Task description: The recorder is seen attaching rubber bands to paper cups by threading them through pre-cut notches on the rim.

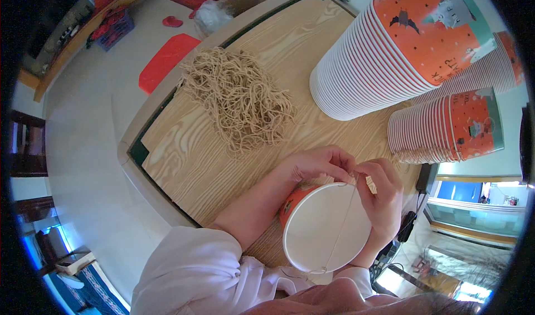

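A white-lined paper bucket (322,231) with an orange outside stands tilted at the table's near edge, its opening toward me. A thin beige cord (341,226) runs across the opening from the near rim to the far rim. At the far rim, my left hand (323,163) is closed in a pinch on the cord's end. My right hand (382,192) pinches the cord beside it, thumb and forefinger together. The fingertips of both hands almost meet, and the knot or hole between them is too small to make out.
A tangled heap of beige cords (242,100) lies on the wooden table (189,170). To the right rise a tall stack of orange-printed paper buckets (384,53) and a shorter stack (446,127) with cords along its side. A red stool (167,61) stands beyond the table's left edge.
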Available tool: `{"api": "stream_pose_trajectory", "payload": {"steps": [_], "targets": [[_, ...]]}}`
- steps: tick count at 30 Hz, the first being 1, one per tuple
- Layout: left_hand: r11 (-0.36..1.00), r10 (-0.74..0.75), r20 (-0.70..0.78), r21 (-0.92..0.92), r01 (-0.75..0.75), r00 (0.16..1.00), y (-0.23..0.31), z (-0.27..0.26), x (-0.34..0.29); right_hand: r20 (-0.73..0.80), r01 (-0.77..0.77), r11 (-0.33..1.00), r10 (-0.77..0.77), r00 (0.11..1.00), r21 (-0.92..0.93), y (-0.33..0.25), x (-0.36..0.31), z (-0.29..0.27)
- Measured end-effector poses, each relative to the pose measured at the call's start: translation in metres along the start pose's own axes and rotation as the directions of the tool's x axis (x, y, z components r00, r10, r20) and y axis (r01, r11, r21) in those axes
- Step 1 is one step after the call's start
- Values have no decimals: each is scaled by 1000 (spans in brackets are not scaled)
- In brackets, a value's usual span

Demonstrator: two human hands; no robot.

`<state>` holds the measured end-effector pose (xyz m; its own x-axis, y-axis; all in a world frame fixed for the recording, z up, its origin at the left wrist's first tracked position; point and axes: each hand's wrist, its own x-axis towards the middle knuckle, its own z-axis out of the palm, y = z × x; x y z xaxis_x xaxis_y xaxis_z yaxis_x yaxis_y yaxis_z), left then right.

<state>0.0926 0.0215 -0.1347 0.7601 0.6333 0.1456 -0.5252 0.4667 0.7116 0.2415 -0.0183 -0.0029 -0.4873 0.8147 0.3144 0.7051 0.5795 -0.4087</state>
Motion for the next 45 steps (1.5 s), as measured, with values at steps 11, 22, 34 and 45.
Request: {"api": "stream_pose_trajectory", "payload": {"steps": [11, 22, 34, 45], "targets": [[993, 78, 90, -97, -70, 993, -2, -4, 1, -56, -44, 998, 46, 997, 34, -1, -1, -4], [997, 54, 20, -64, -53, 998, -7, -4, -2, 24, -89, 993, 87, 996, 77, -2, -2, -5], [984, 90, 19, -158, -86, 996, -2, -1, -4, 114, -123, 986, 110, 987, 114, 3, 0, -7], [993, 51, 32, -105, -47, 998, -4, -5, 0, 1, -130, 988, 130, 991, 83, 8, 0, -3]]}}
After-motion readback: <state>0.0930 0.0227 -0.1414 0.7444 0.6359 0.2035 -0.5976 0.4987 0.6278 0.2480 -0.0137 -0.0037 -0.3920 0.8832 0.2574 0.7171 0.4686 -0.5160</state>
